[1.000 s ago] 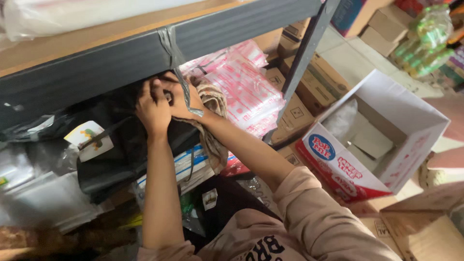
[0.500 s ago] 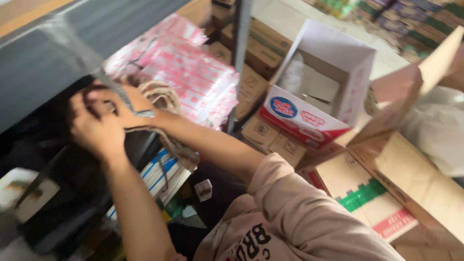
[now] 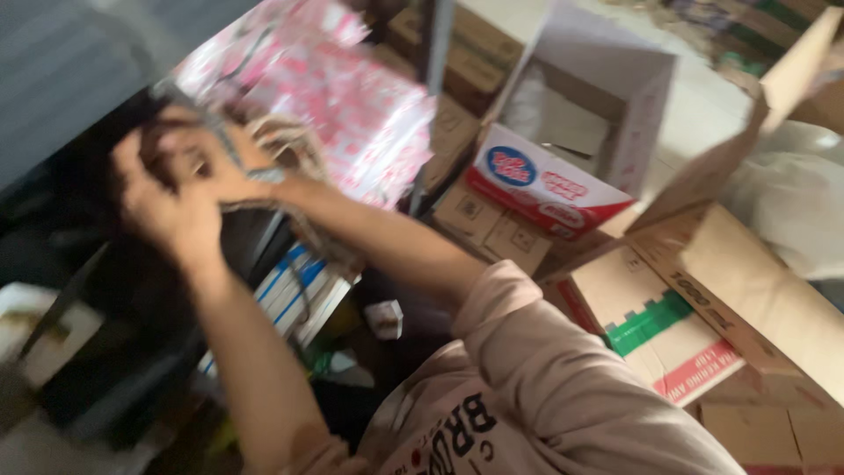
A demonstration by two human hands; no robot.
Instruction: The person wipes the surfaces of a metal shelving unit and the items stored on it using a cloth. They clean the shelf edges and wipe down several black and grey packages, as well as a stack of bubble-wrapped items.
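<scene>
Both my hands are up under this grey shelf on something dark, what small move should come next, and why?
Probably ease the dark thing outward slowly. Left hand and right hand meet on it under the grey shelf, and the blur hides the grip.

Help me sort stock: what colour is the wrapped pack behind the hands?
Pink with white patches, the wrapped pack; head view.

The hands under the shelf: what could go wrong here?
1. Both hands, left and right, work close under the grey shelf edge, so knuckles could scrape it.
2. The pink pack lies right beside them and could get knocked.
3. The picture is blurred, so what the fingers grip cannot be told.
</scene>
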